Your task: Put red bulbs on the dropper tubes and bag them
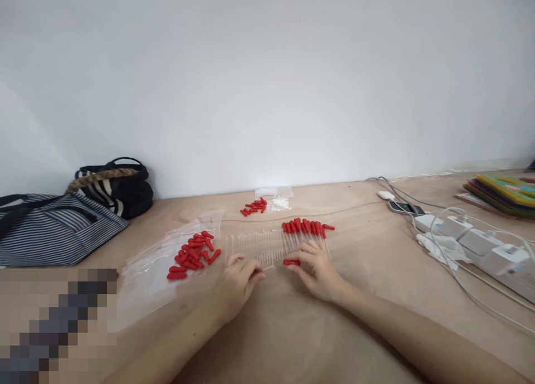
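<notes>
Short of the back edge of the worktop (368, 239), the right hand (314, 270) pinches a red bulb (288, 262) — likely soft, best gripped mid-body — while the left hand (241, 281) curls, its hold unclear.

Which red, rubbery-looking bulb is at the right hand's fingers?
The lone bulb lying sideways by the right hand; the others are in two red piles or one red row.

Striped bag (71, 225) and black bag (136, 193), far left corner of table (368, 250); phone (404, 207), white chargers (480, 243) and crumpled white wrapping (438, 248), towards right edge; stacked coloured sheets (501, 197), far right corner.
</notes>
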The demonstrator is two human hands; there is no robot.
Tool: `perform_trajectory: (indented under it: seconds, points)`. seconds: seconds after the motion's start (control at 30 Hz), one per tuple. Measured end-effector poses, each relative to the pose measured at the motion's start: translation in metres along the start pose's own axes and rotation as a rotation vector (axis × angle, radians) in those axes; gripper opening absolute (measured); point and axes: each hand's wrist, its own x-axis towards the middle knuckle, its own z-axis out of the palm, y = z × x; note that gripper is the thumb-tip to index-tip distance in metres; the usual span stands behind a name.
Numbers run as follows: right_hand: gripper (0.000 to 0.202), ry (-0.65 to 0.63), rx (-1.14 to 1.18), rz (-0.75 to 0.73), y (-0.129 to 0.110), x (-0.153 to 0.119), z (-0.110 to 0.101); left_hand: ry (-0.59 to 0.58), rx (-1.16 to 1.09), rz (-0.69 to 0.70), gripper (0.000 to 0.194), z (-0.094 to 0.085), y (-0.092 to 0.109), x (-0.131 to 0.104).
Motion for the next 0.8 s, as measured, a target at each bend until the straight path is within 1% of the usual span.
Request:
perform_trajectory:
  seconds: [0.07,0.17,0.33,0.53,0.8]
  points:
    - [0.012,-0.091,-0.004,0.003,-0.012,-0.001,0.003,0.065,-0.039,0.086,0.024,0.011,0.005,-0.008]
    - [0.009,-0.168,-0.017,0.028,-0.019,-0.003,0.005,0.135,-0.065,0.105,0.022,0.02,0.009,-0.013]
    - [0.007,-0.233,-0.005,0.022,-0.017,-0.004,0.006,0.132,-0.092,0.086,0.022,0.024,0.01,-0.015]
    - [0.004,-0.248,0.049,-0.001,-0.016,-0.005,0.007,0.126,-0.084,0.1,0.022,0.024,0.008,-0.017]
    - [0.003,-0.187,0.172,-0.059,-0.013,-0.008,0.011,0.127,-0.089,0.125,0.018,0.021,0.014,-0.018]
